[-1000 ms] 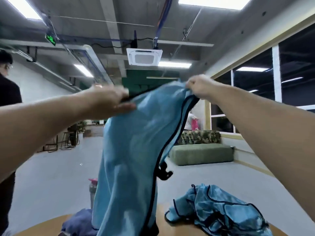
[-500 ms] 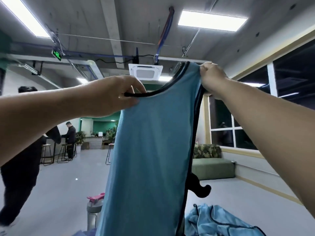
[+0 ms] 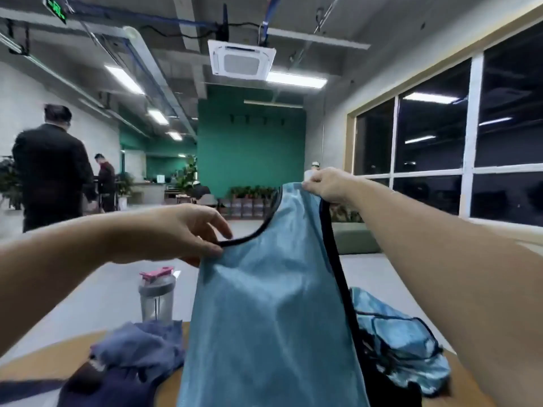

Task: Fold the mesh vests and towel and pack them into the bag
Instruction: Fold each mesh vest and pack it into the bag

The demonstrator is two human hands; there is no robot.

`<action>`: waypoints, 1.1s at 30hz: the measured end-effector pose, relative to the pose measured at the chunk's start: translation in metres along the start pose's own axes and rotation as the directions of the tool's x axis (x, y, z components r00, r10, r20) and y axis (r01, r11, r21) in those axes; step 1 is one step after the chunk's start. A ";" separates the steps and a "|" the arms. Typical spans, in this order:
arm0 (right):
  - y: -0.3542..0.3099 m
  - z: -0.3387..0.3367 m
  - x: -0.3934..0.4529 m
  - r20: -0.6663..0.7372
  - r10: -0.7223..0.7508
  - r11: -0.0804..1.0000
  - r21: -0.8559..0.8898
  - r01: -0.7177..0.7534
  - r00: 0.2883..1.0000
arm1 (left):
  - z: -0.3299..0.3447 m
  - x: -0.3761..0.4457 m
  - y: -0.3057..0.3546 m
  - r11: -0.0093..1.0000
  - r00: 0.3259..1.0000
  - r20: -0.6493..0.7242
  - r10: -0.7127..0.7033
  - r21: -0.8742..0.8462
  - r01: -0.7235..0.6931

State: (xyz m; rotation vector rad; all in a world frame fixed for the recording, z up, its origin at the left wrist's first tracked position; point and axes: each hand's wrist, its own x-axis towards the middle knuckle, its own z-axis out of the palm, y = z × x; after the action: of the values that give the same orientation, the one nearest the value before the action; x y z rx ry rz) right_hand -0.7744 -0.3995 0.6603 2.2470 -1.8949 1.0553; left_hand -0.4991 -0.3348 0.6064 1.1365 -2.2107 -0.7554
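At the centre of the frame, my left hand (image 3: 188,233) and right hand (image 3: 329,185) are pinching a blue mesh vest (image 3: 273,304) by its shoulders, above the worktop (image 3: 44,359).

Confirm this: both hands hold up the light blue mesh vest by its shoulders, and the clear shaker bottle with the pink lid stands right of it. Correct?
Not quite. In the head view, the clear shaker bottle with the pink lid stands left of the light blue mesh vest, not right. The left hand and right hand do hold its shoulders.
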 end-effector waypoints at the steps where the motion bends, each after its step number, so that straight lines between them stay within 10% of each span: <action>1: 0.012 0.028 -0.002 0.067 0.032 0.999 -0.031 -0.030 0.997 | 0.019 0.008 -0.030 0.998 0.999 -0.005 -0.054 0.015 0.054; 8: 0.090 0.198 0.001 0.109 0.217 0.956 0.179 -0.234 0.970 | 0.152 0.041 -0.188 0.932 0.848 -0.395 -0.354 -0.220 0.286; 14: 0.125 0.278 0.024 0.086 0.237 0.950 0.188 -0.250 0.968 | 0.198 0.067 -0.264 0.755 0.699 -0.390 -0.600 -0.564 0.334; 25: 0.175 0.370 0.012 0.265 0.277 0.878 0.321 -0.356 0.923 | 0.235 0.062 -0.312 0.905 0.758 -0.542 -0.363 -0.013 0.424; 33: 0.155 0.321 -0.042 0.167 0.045 0.836 0.534 -0.129 0.985 | 0.240 0.064 -0.316 0.887 0.775 -0.544 -0.321 0.115 0.448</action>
State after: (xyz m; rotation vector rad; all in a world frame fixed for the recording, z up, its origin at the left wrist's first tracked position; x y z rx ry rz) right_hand -0.7595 -0.5399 0.3300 2.5987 -1.9569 1.6709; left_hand -0.5225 -0.4867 0.2356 1.7239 -1.6551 -0.2766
